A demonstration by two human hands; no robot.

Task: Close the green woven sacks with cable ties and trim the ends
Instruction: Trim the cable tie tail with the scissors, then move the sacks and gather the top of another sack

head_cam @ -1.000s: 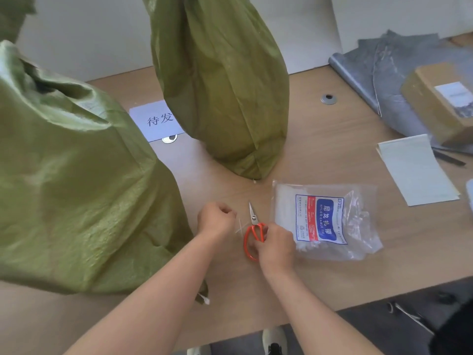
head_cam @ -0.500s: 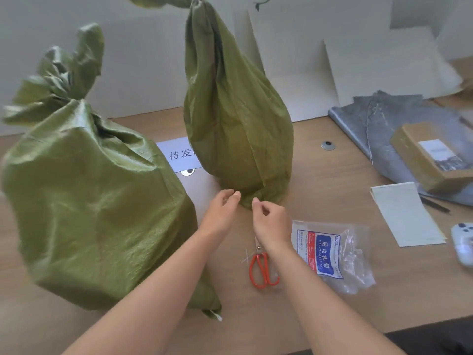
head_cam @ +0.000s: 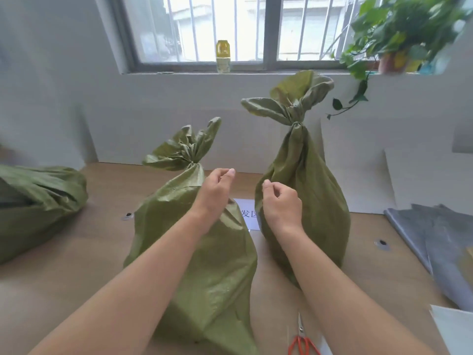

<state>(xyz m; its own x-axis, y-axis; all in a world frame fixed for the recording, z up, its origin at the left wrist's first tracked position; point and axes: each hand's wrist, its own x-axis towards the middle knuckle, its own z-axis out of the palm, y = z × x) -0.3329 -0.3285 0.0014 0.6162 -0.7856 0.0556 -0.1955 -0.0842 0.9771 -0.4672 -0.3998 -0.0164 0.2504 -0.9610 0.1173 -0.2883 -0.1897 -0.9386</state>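
Note:
Two green woven sacks stand on the wooden table, both cinched at the neck. The nearer sack (head_cam: 204, 265) leans in the middle; the taller sack (head_cam: 314, 201) stands to its right. My left hand (head_cam: 213, 193) hovers over the nearer sack's shoulder with loosely curled fingers and holds nothing. In front of the taller sack my right hand (head_cam: 280, 203) is raised, its fingers also loosely curled and empty. Red-handled scissors (head_cam: 302, 339) lie on the table at the bottom edge, beside my right forearm.
A third green sack (head_cam: 38, 203) lies on its side at the far left. A white label (head_cam: 247, 213) shows between the two upright sacks. Grey sheets (head_cam: 435, 239) and white paper (head_cam: 453, 329) lie at the right. A wall with a window, a bottle (head_cam: 223, 56) and a plant (head_cam: 399, 34) is behind.
My right hand let go of the scissors, which now lie on the table. Both hands rose from the table to the sacks, and the view tilted up to the sack necks and window.

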